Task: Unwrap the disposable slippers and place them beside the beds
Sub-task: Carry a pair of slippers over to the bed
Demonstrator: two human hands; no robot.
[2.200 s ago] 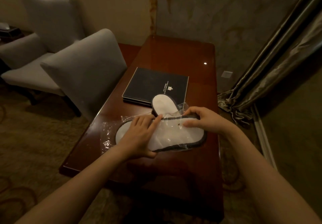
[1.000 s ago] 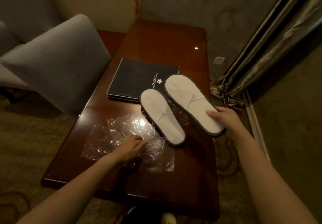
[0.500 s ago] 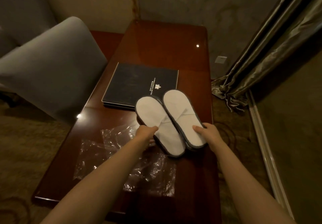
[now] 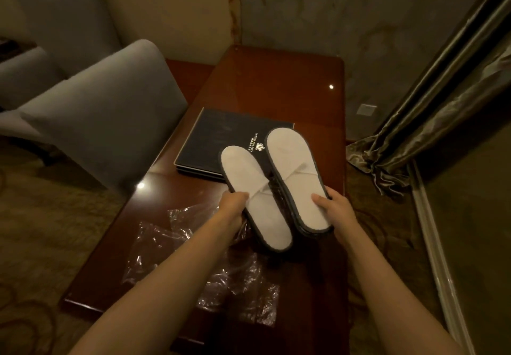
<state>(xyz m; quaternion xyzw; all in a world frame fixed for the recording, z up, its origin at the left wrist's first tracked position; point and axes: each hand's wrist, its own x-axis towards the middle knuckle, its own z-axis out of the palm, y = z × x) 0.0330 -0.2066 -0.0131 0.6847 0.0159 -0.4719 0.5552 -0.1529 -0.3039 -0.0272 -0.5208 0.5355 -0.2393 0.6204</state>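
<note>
Now both slippers are unwrapped: left hand (image 4: pixel 231 204) pinches left slipper (image 4: pixel 250 188), right hand (image 4: pixel 333 206) right slipper (image 4: pixel 293 172), above desk (image 4: pixel 276 83). Loose edge grips; either may slip while carried. Wrapper (image 4: pixel 199 258) could snag.

I can't read gold print on folder (image 4: pixel 221 139); slippers (image 4: pixel 293 177) cover its near corner. Left hand (image 4: pixel 231 208) fingers hidden beneath slipper. Wrapper (image 4: pixel 226 280) partly under my forearm.

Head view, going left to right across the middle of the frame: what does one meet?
Grey chair → left slipper in the left hand → right slipper in the right hand → curtain.
</note>
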